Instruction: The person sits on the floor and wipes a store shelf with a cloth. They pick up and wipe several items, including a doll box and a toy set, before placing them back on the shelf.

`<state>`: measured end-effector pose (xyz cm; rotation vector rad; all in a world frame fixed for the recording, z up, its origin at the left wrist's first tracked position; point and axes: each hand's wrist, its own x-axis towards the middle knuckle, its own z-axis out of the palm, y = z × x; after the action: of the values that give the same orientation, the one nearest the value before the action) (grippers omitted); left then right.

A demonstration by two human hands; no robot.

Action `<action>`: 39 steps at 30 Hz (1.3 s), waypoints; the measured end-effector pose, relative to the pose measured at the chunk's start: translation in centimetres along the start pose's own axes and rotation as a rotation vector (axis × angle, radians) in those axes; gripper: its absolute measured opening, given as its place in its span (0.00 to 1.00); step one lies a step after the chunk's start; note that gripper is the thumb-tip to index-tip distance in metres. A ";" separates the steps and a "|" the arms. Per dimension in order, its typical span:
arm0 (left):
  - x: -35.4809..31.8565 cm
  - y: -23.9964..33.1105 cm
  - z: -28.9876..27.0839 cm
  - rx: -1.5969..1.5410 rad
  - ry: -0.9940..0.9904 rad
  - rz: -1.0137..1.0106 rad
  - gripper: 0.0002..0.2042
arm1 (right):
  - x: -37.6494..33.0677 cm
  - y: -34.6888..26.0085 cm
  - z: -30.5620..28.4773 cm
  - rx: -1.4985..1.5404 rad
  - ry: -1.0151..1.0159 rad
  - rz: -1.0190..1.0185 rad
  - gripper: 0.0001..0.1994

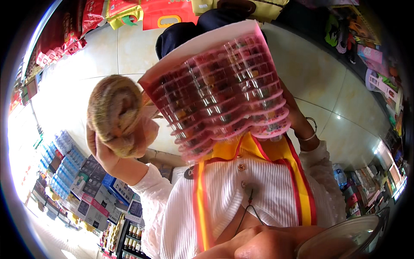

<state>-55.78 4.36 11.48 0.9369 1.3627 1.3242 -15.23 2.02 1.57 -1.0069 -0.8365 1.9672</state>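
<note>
My left hand [101, 149] is closed around a bunched, fuzzy brown-green cloth [113, 110], just left of a pink box. This open cardboard box [215, 86] is tilted in front of my chest, packed with rows of clear plastic packs with scalloped pink edges and small dark items inside. My right hand [295, 114] grips the box along its right side. Its fingers are hidden behind the box, and a thin bangle [309, 134] circles the wrist. Some left fingertips come close to the box's left edge; whether they touch it I cannot tell.
Pale tiles [315, 82] cover the floor. Red and yellow bags [166, 13] stand at the far side. Packs of bottled water [67, 162] and stacked boxes [92, 203] line the left, with a bottle shelf [131, 237] below. Mixed goods [379, 64] crowd the right.
</note>
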 end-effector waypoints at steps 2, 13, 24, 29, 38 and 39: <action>-0.4 -0.9 0.2 0.097 -0.058 0.030 0.20 | -0.2 -1.4 0.5 -0.001 -0.008 0.095 0.38; 1.8 -4.1 6.0 0.284 -0.319 -0.079 0.15 | -2.0 -3.2 -0.1 -0.553 0.052 0.267 0.26; 0.6 -6.2 3.1 0.073 -0.126 0.006 0.17 | 2.0 -6.8 2.9 -0.831 0.138 -0.456 0.38; -0.3 -4.8 2.1 -0.100 0.061 0.092 0.18 | 4.2 -7.6 4.3 -1.063 -0.019 -0.488 0.35; -2.2 -6.1 4.0 0.036 -0.045 0.101 0.18 | 4.6 -5.2 3.1 -0.659 0.065 -0.382 0.28; -2.2 -6.1 3.9 0.004 -0.043 0.084 0.18 | 4.5 -5.1 3.0 -0.640 0.058 -0.388 0.28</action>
<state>-50.91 2.47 6.01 1.0293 1.3064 1.3567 -17.91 7.73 5.49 -1.1337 -1.5528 1.3532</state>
